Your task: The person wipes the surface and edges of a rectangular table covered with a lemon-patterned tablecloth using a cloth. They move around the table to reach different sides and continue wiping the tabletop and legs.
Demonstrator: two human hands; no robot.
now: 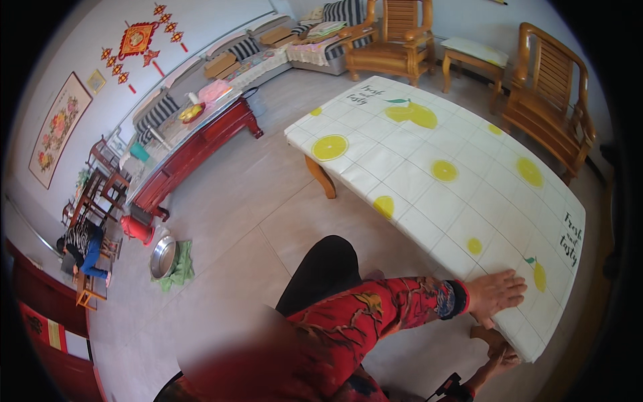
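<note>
A white tablecloth (402,151) printed with lemons, a thin grid and lettering covers a long wooden table. My left hand (497,296) lies palm down on it near the close end, fingers slightly spread, beside a printed lemon. Lower down, my right hand (498,363) is at the cloth's near corner, its fingers curled at the hem and partly hidden by the edge. Just above that hand is a curved wooden table leg (487,336). The red patterned sleeve (371,311) of my left arm crosses in front of my dark-trousered knee (326,266).
Wooden armchairs (547,95) and a small covered side table (474,53) stand beyond the table. Across the floor are a red coffee table (196,151), a metal basin (164,257) on green cloth and a red bucket (136,230). Another person (85,246) sits bent over at far left.
</note>
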